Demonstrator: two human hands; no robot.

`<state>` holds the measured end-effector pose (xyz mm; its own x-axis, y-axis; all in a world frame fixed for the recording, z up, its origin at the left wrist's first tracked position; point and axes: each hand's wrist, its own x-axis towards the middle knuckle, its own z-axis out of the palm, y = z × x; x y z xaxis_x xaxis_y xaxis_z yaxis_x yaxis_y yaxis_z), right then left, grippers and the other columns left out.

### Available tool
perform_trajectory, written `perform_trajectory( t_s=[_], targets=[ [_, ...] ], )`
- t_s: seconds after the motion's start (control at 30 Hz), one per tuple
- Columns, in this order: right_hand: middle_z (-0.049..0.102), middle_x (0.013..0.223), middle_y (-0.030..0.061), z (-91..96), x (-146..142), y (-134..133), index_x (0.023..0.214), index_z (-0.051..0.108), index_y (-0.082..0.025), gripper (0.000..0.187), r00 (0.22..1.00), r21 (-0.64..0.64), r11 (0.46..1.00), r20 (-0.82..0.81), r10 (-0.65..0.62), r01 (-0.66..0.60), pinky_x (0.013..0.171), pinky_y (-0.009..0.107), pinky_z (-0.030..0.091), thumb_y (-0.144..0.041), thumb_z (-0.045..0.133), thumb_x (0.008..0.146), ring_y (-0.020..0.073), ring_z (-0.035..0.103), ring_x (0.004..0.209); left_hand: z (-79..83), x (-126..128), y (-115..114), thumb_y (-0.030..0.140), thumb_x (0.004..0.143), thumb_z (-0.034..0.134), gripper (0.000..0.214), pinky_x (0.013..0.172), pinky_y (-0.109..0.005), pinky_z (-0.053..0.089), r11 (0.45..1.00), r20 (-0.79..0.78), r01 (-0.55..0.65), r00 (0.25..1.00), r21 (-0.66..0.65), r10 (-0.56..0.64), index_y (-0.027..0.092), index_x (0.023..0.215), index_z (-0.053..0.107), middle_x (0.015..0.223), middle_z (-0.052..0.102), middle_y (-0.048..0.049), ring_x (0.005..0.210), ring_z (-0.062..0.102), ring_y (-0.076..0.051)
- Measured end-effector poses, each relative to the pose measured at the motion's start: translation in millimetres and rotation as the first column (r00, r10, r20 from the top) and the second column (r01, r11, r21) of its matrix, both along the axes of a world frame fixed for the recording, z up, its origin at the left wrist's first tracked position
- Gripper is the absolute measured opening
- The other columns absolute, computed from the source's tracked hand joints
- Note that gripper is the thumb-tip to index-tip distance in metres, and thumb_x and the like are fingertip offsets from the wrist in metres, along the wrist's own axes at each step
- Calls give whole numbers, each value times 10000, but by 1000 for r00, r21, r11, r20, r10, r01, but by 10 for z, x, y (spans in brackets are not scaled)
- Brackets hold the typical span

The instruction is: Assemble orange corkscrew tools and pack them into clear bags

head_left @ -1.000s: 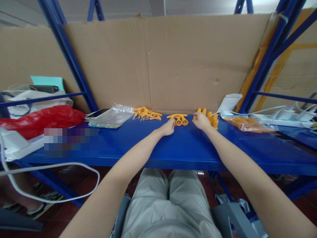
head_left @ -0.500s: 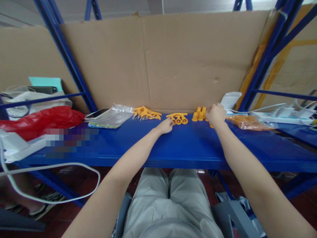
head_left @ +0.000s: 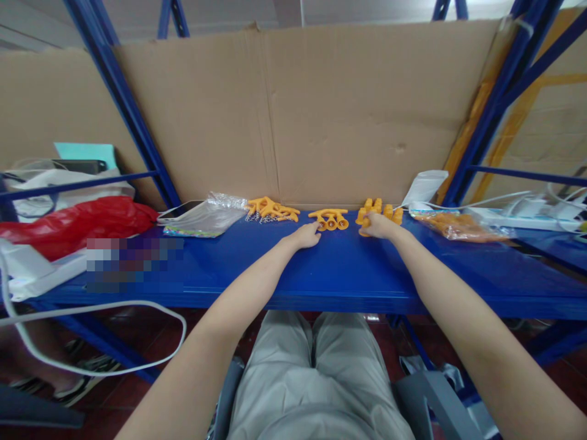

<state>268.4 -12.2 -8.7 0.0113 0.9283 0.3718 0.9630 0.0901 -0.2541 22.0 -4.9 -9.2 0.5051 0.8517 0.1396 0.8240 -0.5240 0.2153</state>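
Note:
On the blue shelf, my left hand (head_left: pixel 308 236) is closed, its fingertips at the leftmost of three round-mouthed yellow pieces (head_left: pixel 338 221) with curved arms behind them. What it pinches is partly hidden by the fingers. My right hand (head_left: pixel 380 226) closes around a small yellow cup-like piece (head_left: pixel 364 232), tilted with its wide end toward me. Behind and beside that hand, several more yellow cups (head_left: pixel 376 204) stand close together. Farther left lies a pile of yellow branched pieces (head_left: pixel 268 209) with thin metal chains or hooks.
A cardboard sheet (head_left: pixel 330 116) walls the back. Left on the shelf (head_left: pixel 321 275) are a clear plastic bag (head_left: pixel 215 217), a phone-like tray and a red bag (head_left: pixel 77 223). On the right are a bag of orange pieces (head_left: pixel 458 225), a white box (head_left: pixel 426 186) and a power strip (head_left: pixel 527 219).
My right hand has moved left and toward me from the far side of the cups, uncovering cups on the right. It now has a yellow cup. My left hand has hardly moved.

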Motion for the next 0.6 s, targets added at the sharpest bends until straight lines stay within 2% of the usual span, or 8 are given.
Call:
perform_trajectory(
  t_s=[0.13,0.27,0.47,0.6],
  targets=[
    [720,1041,108,11,-76,-36,1125,651,-225,384,993,-77,990,-41,113,-116,854,435,504,-217,684,742,299,680,912,-6,-8,21,170,903,455,412,1123,-349,381,1000,28,9,1000,13,-10,149,1300,562,1399,587,-114,1312,533,-244],
    [717,1019,114,39,-72,-34,1038,661,-202,285,987,-86,984,-45,153,-156,834,421,504,-250,694,759,271,678,879,-4,-17,36,148,889,458,389,1098,-332,404,999,56,-30,998,21,29,124,1254,592,1360,612,-141,1285,553,-252],
    [718,991,110,53,-96,-57,817,656,-183,164,998,-94,994,-41,49,-53,843,426,491,-259,753,709,277,674,884,-1,-10,5,181,914,457,345,1066,-332,427,999,63,-40,997,2,39,123,1243,542,1356,609,-150,1265,567,-250],
    [721,937,95,54,-113,-67,764,645,-190,98,996,-112,990,-38,80,-83,811,426,505,-233,724,726,282,672,873,-17,-5,2,196,917,460,264,1017,-332,460,1000,101,-15,995,-22,17,144,1171,513,1308,634,-149,1217,598,-240]
  ],
)
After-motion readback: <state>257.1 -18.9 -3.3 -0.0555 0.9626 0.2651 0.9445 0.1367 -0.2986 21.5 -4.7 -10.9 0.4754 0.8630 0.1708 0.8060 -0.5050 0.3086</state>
